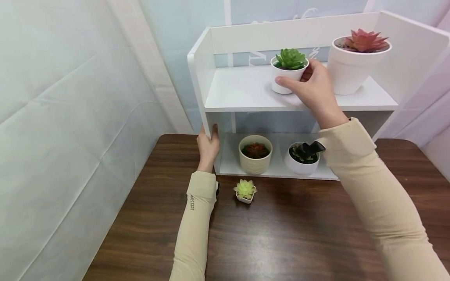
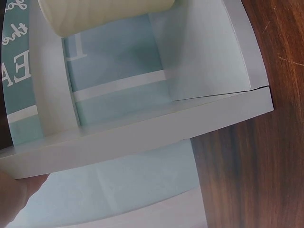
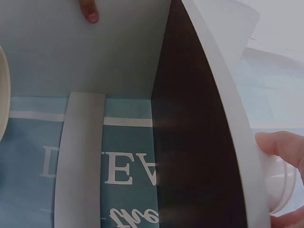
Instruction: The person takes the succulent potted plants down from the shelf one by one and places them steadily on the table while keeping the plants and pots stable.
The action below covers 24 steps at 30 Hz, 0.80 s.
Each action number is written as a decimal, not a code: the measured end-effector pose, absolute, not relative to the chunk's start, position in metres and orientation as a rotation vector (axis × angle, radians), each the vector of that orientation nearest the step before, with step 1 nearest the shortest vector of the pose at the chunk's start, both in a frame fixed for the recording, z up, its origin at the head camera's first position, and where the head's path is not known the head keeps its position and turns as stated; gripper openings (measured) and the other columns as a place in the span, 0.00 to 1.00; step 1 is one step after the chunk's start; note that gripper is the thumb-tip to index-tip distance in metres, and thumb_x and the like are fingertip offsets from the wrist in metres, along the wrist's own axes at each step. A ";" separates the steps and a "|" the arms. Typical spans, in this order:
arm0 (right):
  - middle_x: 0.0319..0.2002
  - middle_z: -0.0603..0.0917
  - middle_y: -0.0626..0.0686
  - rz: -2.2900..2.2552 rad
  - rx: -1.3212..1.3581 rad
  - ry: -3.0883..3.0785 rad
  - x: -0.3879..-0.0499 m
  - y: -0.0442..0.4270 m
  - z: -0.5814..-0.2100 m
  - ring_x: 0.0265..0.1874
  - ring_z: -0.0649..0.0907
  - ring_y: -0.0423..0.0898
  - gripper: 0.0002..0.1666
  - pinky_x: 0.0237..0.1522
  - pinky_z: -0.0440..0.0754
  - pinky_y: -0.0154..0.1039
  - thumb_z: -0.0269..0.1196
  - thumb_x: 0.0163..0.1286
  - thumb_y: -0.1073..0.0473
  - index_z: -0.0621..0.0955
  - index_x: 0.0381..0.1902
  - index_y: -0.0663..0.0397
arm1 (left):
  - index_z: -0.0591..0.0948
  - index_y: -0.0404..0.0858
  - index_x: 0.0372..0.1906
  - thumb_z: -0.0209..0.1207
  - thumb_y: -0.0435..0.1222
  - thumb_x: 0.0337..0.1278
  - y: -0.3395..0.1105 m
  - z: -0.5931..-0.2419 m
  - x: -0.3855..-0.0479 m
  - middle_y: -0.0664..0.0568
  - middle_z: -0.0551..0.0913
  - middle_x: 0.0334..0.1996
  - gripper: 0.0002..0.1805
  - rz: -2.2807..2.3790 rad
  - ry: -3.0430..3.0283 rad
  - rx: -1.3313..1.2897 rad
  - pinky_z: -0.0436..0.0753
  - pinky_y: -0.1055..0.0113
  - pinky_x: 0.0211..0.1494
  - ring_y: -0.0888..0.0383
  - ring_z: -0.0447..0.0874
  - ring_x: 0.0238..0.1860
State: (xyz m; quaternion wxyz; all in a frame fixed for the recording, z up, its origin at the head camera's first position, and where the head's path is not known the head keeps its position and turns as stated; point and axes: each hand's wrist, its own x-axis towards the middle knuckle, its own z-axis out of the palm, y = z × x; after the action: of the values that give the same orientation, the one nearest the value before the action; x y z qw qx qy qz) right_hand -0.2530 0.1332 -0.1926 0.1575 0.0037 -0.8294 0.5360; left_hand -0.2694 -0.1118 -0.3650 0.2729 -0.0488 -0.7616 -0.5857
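Plants: five total, all potted. Upper board has the green plant point(image 1: 289, 62) and a big pink one point(image 1: 360, 62); lower board has a cream pot point(image 1: 255, 164) and a white bowl point(image 1: 301, 167); one tiny yellow-green guy point(image 1: 245, 191) sits on the table point(image 1: 281, 238).
Shelf: just one point(image 1: 242, 88), two levels.
Right hand: point(image 1: 318, 88) curled round the green plant's white pot, thumb in front, left of the big pink one. Can't tell if the pot's touching the board.
Left hand: point(image 1: 208, 148) gripping the shelf's left side, thumb inside.
Writing: "the" and "EA" on the blue cloth point(image 2: 114, 61); left sleeve point(image 1: 193, 226) lettering's only partly readable.
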 end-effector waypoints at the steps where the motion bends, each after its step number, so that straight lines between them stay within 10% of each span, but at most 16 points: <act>1: 0.39 0.75 0.39 1.539 0.013 -2.368 -0.252 0.135 -0.193 0.37 0.74 0.33 0.40 0.42 0.69 0.26 0.72 0.53 0.50 0.72 0.62 0.55 | 0.72 0.28 0.59 0.51 0.33 0.68 -0.111 -0.365 -0.269 0.32 0.78 0.54 0.19 -1.579 -2.049 -0.135 0.76 0.48 0.58 0.41 0.77 0.57; 24: 0.49 0.78 0.42 1.665 0.112 -2.210 -0.198 0.149 -0.203 0.45 0.78 0.36 0.37 0.44 0.74 0.22 0.74 0.53 0.56 0.73 0.61 0.51 | 0.72 0.29 0.60 0.51 0.33 0.69 -0.111 -0.364 -0.267 0.33 0.78 0.55 0.19 -1.566 -2.056 -0.139 0.76 0.47 0.58 0.41 0.77 0.58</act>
State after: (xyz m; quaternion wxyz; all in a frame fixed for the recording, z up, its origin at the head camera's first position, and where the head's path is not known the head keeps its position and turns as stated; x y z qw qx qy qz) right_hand -0.1980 0.1490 -0.2035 0.1853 0.0398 -0.7843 0.5908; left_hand -0.2668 -0.1114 -0.3642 0.2732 -0.0516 -0.7642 -0.5820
